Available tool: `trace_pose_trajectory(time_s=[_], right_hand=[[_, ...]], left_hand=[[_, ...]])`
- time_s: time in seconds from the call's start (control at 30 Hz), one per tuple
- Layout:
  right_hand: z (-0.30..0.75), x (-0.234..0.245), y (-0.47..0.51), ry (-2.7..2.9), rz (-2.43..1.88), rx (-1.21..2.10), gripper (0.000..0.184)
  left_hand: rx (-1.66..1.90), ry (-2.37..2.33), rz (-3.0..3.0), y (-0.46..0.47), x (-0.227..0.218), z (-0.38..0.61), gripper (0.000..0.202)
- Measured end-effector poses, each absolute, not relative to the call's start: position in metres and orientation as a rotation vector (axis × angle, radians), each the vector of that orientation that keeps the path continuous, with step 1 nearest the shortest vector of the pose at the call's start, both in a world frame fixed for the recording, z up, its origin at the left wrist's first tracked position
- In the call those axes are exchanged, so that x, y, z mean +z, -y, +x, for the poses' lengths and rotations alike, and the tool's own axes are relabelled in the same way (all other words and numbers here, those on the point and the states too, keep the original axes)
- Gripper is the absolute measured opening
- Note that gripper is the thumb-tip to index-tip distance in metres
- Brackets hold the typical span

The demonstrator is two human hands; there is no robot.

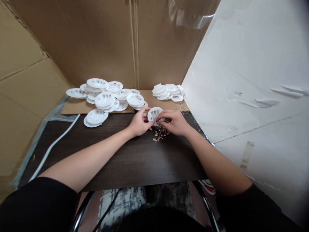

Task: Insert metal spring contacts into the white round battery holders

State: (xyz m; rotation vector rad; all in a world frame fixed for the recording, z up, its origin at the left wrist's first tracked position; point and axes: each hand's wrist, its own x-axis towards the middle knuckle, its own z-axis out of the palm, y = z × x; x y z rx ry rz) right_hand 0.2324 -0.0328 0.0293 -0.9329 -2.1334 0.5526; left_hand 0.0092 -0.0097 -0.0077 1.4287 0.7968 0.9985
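Head view shows our left hand (pixel 140 123) gripping a white, round, plastic-looking disc (pixel 154 113) just beyond the small coppery metal pieces (pixel 161 132), our right hand (pixel 176 122) pinched at its face, contents untellable, and we judge it light, stiff, slick, best held by its rim.

Disc pile (pixel 104 100) left — second pile (pixel 166 94) right (both behind loose parts (pixel 159 132)).

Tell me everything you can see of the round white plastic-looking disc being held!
The round white plastic-looking disc has a flat rim, narrow slots in its middle and a small dark mark near its left edge. It tilts toward the camera above the dark brown tabletop. The left hand holds its left side; the right hand covers part of its right.
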Motion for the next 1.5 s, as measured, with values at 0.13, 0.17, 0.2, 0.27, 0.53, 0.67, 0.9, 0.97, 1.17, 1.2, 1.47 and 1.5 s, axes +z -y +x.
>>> trace_pose_trajectory(time_s=[0.13,0.17,0.2,0.27,0.53,0.67,0.9,0.97,1.17,1.2,1.47,1.5], right_hand=[[0.230,0.024,0.033,2.135,-0.907,0.526,0.010],[0.228,0.023,0.034,2.134,-0.913,0.517,0.011],[0.227,0.022,0.034,2.131,-0.920,0.507,0.011],[0.224,0.020,0.036,2.121,-0.928,0.479,0.011],[0.221,0.009,0.035,2.080,-0.969,0.382,0.015],[0.226,0.008,0.032,2.055,-1.043,0.368,0.017],[0.223,0.010,0.033,2.073,-1.010,0.372,0.016],[0.222,0.009,0.034,2.088,-0.984,0.377,0.016],[0.223,0.010,0.035,2.099,-0.863,0.359,0.018],[0.223,0.011,0.035,2.105,-0.863,0.359,0.019],[0.225,0.014,0.035,2.175,-0.909,0.408,0.019],[0.225,0.015,0.035,2.181,-0.908,0.418,0.019]], left_hand=[[1.024,-0.819,1.410,0.009,-0.009,0.010,0.068],[1.029,-0.824,1.402,0.009,-0.008,0.010,0.068],[1.034,-0.827,1.395,0.008,-0.008,0.010,0.068],[1.041,-0.829,1.383,0.008,-0.008,0.011,0.067],[1.050,-0.823,1.353,0.007,-0.007,0.010,0.065],[1.035,-0.816,1.326,0.005,-0.006,0.008,0.062],[0.997,-0.792,1.276,0.004,-0.003,0.006,0.056],[0.982,-0.795,1.274,0.004,-0.003,0.006,0.056],[0.973,-0.805,1.266,0.003,-0.003,0.005,0.057],[0.974,-0.808,1.266,0.003,-0.003,0.005,0.057],[0.963,-0.810,1.279,0.005,-0.002,0.006,0.057],[0.960,-0.808,1.283,0.005,-0.002,0.006,0.057]])
